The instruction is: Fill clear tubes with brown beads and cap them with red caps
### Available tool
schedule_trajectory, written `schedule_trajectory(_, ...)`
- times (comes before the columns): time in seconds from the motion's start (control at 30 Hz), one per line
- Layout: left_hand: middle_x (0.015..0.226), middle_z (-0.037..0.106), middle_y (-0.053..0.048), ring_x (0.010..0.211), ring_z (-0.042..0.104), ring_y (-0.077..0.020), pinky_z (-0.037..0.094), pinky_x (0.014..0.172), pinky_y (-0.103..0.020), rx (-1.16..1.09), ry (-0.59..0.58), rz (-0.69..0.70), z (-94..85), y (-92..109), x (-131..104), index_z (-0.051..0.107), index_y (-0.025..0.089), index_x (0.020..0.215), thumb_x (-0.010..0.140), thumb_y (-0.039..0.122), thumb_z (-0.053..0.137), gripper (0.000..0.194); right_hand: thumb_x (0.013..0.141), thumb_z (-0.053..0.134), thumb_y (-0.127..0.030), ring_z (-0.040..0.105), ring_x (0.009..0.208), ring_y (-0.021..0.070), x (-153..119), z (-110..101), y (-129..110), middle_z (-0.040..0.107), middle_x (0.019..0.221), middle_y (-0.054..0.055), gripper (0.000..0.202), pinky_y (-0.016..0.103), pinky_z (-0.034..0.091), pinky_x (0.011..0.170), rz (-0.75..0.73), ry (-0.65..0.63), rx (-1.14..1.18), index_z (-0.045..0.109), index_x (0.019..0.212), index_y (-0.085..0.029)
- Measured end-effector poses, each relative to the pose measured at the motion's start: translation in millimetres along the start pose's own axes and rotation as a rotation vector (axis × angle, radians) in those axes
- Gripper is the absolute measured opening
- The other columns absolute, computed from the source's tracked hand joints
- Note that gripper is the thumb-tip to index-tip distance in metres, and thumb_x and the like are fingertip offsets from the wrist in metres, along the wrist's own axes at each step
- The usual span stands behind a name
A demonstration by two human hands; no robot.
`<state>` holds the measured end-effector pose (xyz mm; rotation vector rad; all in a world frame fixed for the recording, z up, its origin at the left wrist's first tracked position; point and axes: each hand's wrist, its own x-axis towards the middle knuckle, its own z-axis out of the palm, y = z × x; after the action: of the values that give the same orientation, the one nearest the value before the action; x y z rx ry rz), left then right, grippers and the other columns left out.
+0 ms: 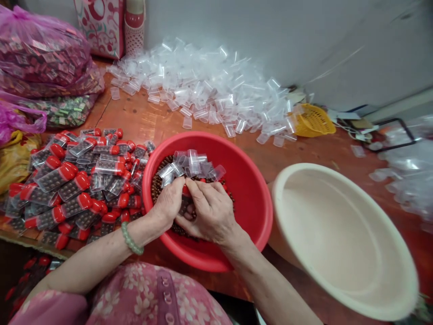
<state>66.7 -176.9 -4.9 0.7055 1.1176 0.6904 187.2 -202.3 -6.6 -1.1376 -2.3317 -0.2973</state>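
Over the red basin (pixel 252 203), my left hand (pixel 171 201) and my right hand (pixel 213 210) meet on a small red-capped plastic container (pixel 185 205). My fingers are closed round it and cover most of it; dark round beads show through its clear side. Below my hands, the basin holds loose brown beads (pixel 156 185) and several clear empty containers (pixel 192 162). A few red caps show partly behind my right hand. A green bead bracelet (pixel 130 239) circles my left wrist.
Filled red-capped containers (pixel 74 205) are heaped on the table (pixel 128 115) at left, beside pink plastic bags (pixel 43 54). Clear containers (pixel 203 85) lie piled along the wall. A yellow basket (pixel 313 121) stands beyond a large cream basin (pixel 338 234) at right.
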Motion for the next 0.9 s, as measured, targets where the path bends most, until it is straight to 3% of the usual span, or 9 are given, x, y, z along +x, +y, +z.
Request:
schedule_trajectory(0.1,0.05,0.048,0.002,0.049,0.045,-0.012,0.035,0.048,-0.024,0.073,0.131,-0.015,-3.0,-1.7,0.3,0.049,0.019,0.061,0.092,0.033,0.041,0.036,0.082,0.058,-0.04,0.065,0.09,0.0307,-0.5,4.5,-3.5,0.068,0.102,0.02,0.073,0.042,0.048,0.074,0.0,0.009,0.027,0.032,0.143,-0.007)
schedule_trajectory(0.2,0.056,0.048,0.003,0.058,0.045,-0.0117,0.038,0.055,-0.024,0.152,0.168,0.148,-5.1,-0.6,-1.4,0.047,0.019,0.059,0.09,0.027,0.042,0.032,0.085,0.056,-0.038,0.064,0.099,0.0321,0.4,6.2,-5.9,0.066,0.111,0.021,0.073,0.045,0.05,0.079,0.036,-0.023,0.064,0.028,0.146,-0.009)
schedule_trajectory(0.33,0.065,0.055,0.002,0.067,0.052,-0.0126,0.044,0.066,-0.024,0.178,0.032,0.371,-11.6,12.8,-7.8,0.054,0.019,0.069,0.091,0.028,0.04,0.028,0.086,0.06,-0.036,0.059,0.115,0.0327,6.3,-8.4,4.8,0.057,0.131,0.021,0.079,0.047,0.054,0.088,0.078,-0.168,0.215,0.021,0.151,-0.014)
schedule_trajectory(0.43,0.066,0.058,0.0,0.061,0.054,-0.0119,0.046,0.062,-0.024,0.198,-0.032,0.435,-30.2,35.0,-14.8,0.059,0.019,0.077,0.095,0.041,0.034,0.038,0.086,0.063,-0.038,0.064,0.107,0.0274,4.1,-21.7,26.6,0.055,0.135,0.016,0.079,0.044,0.056,0.088,0.219,-0.294,0.37,0.022,0.151,-0.021)
schedule_trajectory(0.5,0.07,0.061,-0.001,0.063,0.056,-0.0119,0.046,0.065,-0.025,0.395,0.134,0.583,-51.4,51.2,-19.8,0.061,0.018,0.081,0.095,0.044,0.037,0.037,0.089,0.061,-0.035,0.068,0.094,0.023,-2.4,-22.9,40.8,0.064,0.121,0.012,0.058,0.04,0.057,0.084,0.331,-0.381,0.406,0.04,0.142,-0.022)
schedule_trajectory(0.6,0.076,0.064,-0.003,0.072,0.059,-0.0161,0.046,0.074,-0.03,0.89,0.553,0.73,-88.9,66.4,-26.2,0.064,0.018,0.089,0.095,0.042,0.041,0.033,0.089,0.06,-0.025,0.068,0.091,0.0222,-11.5,-12.7,49.8,0.069,0.103,0.009,0.03,0.036,0.055,0.082,0.343,-0.663,0.361,0.061,0.118,-0.018)
schedule_trajectory(0.7,0.095,0.068,-0.013,0.092,0.063,-0.0286,0.045,0.082,-0.042,1.33,0.816,0.617,-120.5,67.0,-29.5,0.063,0.014,0.101,0.095,0.039,0.04,0.035,0.087,0.062,-0.02,0.066,0.097,0.024,-11.7,0.6,44.5,0.065,0.111,0.011,0.033,0.034,0.052,0.079,0.256,-0.892,0.229,0.061,0.119,-0.016)
schedule_trajectory(0.8,0.109,0.065,-0.021,0.112,0.056,-0.0416,0.044,0.086,-0.05,1.521,0.85,0.417,-139.9,59.8,-30.5,0.061,0.012,0.106,0.094,0.043,0.043,0.038,0.088,0.055,-0.016,0.067,0.09,0.0212,-5.8,8.7,37.6,0.061,0.113,0.01,0.032,0.029,0.047,0.067,0.22,-0.972,0.078,0.061,0.119,-0.019)
schedule_trajectory(0.9,0.114,0.063,-0.018,0.121,0.05,-0.0427,0.041,0.093,-0.052,1.504,0.804,0.403,-150.0,54.7,-31.3,0.059,0.016,0.109,0.093,0.044,0.045,0.035,0.09,0.052,-0.018,0.066,0.08,0.0185,-1.4,13.2,36.1,0.06,0.107,0.008,0.026,0.028,0.041,0.059,0.18,-1.016,0.016,0.062,0.114,-0.021)
